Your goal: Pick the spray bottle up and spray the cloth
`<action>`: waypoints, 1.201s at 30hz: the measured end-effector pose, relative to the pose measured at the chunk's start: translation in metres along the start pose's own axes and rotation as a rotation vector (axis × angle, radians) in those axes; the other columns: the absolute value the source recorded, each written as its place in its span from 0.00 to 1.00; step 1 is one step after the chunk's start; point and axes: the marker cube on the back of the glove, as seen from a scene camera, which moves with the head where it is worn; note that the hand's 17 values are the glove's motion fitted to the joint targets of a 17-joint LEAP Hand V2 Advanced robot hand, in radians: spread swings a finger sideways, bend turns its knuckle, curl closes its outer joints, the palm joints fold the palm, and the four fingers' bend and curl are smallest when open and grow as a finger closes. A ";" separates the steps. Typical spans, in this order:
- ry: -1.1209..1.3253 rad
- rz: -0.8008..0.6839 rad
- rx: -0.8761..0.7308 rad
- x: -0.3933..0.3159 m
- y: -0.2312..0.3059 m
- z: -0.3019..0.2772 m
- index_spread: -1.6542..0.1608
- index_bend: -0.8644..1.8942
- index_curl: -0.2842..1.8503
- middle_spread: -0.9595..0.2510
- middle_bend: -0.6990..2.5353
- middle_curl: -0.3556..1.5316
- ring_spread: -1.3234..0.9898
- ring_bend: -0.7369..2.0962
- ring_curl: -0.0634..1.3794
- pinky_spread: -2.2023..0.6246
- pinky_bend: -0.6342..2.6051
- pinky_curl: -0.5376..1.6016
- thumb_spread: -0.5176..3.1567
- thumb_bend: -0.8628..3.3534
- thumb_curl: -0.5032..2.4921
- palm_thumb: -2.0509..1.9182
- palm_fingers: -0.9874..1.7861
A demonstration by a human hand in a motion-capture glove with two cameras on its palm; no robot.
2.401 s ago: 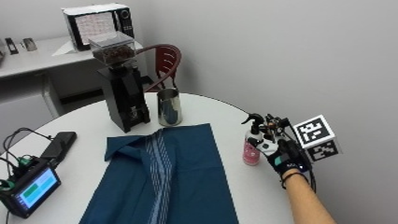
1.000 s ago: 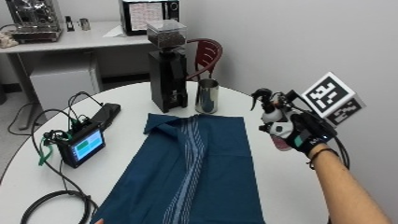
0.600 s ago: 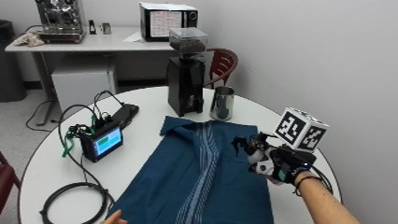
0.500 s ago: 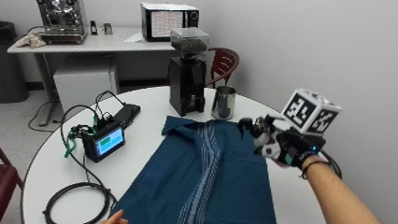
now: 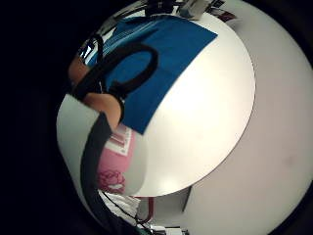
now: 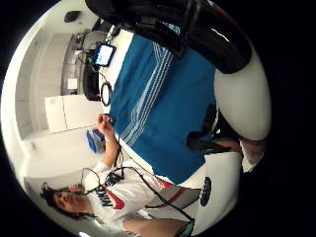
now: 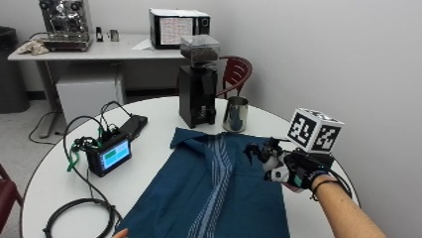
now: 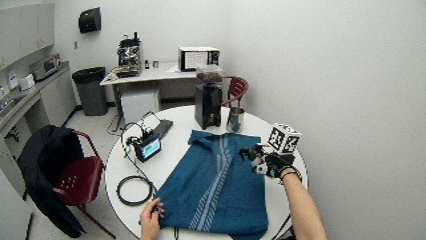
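Black-gloved right hand (image 7: 300, 171) is wrapped around the white spray bottle with a pink label and black trigger head (image 7: 269, 161), holding it in the air. Bottle sits over the near-right edge of the blue striped cloth (image 7: 211, 198), nozzle aimed inward across it. Palm view confirms the bottle is tight against the palm (image 5: 115, 161), cloth below.

Step in hand, as I read it: pick-up done, bottle aimed, spray not visibly fired. Next move calls for a finger on the trigger and a squeeze, keeping the nozzle tipped down at the cloth so mist doesn't land on the small screen unit with cables (image 7: 109, 156) to the cloth's left.

Beyond the cloth: steel cup (image 7: 235, 114), then black coffee grinder (image 7: 198, 87).

Bare left hand (image 8: 151, 212) rests at the cloth's near-left corner; can't tell what its fingers are doing.
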 end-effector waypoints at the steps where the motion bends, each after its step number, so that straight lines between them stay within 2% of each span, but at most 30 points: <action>1: 0.002 -0.007 0.016 -0.003 -0.001 -0.009 0.74 0.33 0.20 0.69 0.33 0.45 0.51 0.49 0.35 0.77 0.36 0.43 0.32 0.20 0.39 0.78 0.69; 7: -0.018 -0.056 0.130 -0.032 -0.006 -0.065 0.74 0.33 0.19 0.69 0.33 0.45 0.51 0.49 0.36 0.77 0.36 0.43 0.32 0.20 0.39 0.78 0.69; 16: -0.054 -0.076 -0.044 -0.041 -0.023 0.031 0.74 0.33 0.19 0.69 0.33 0.45 0.51 0.49 0.36 0.77 0.36 0.43 0.32 0.20 0.40 0.78 0.69; 21: -0.080 -0.079 -0.002 -0.040 -0.019 0.021 0.74 0.34 0.19 0.69 0.33 0.46 0.51 0.49 0.36 0.77 0.36 0.43 0.32 0.20 0.40 0.78 0.69; 26: -0.289 -0.149 0.214 -0.059 -0.012 -0.034 0.74 0.33 0.19 0.69 0.33 0.46 0.51 0.49 0.36 0.77 0.36 0.43 0.32 0.20 0.40 0.78 0.68; 29: -0.467 -0.208 0.307 -0.080 -0.012 -0.048 0.74 0.33 0.19 0.69 0.33 0.46 0.51 0.49 0.36 0.78 0.36 0.43 0.33 0.20 0.40 0.78 0.67; 32: -0.602 -0.229 0.329 -0.106 -0.019 -0.044 0.74 0.34 0.19 0.69 0.34 0.46 0.51 0.49 0.36 0.78 0.34 0.42 0.34 0.20 0.40 0.77 0.66; 36: -0.715 -0.238 0.276 -0.148 -0.041 -0.021 0.74 0.34 0.19 0.69 0.34 0.46 0.51 0.48 0.35 0.79 0.34 0.42 0.36 0.20 0.39 0.77 0.66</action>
